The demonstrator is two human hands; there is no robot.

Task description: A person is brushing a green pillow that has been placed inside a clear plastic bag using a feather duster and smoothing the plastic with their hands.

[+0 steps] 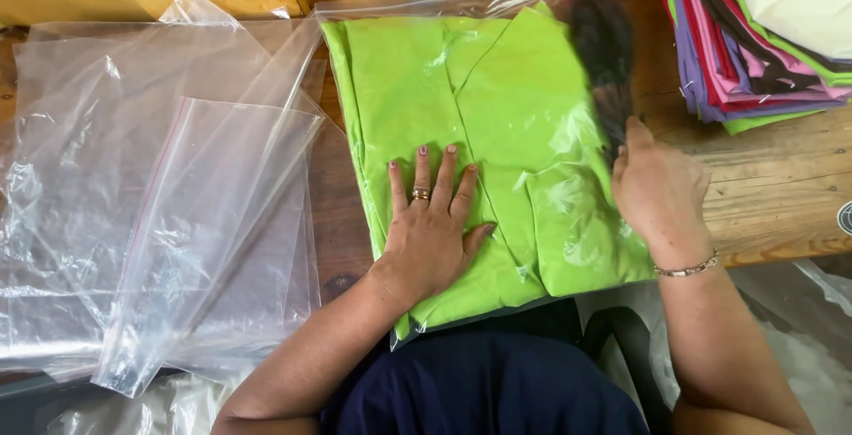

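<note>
A folded lime-green garment (pixel 497 98) lies inside a clear plastic bag (pixel 444 2) on the wooden table (pixel 781 195). My left hand (pixel 432 222) lies flat on the bagged garment, fingers spread, a ring on one finger. At the bag's right edge, my right hand (pixel 655 188) grips a dark brush (pixel 605 53), which is blurred over the garment's upper right part. A bracelet circles my right wrist.
A loose pile of clear plastic bags (pixel 151 204) covers the table's left side. A stack of folded garments (pixel 754 35) in purple, pink, green and cream sits at the back right. More plastic lies below the table's front edge at right.
</note>
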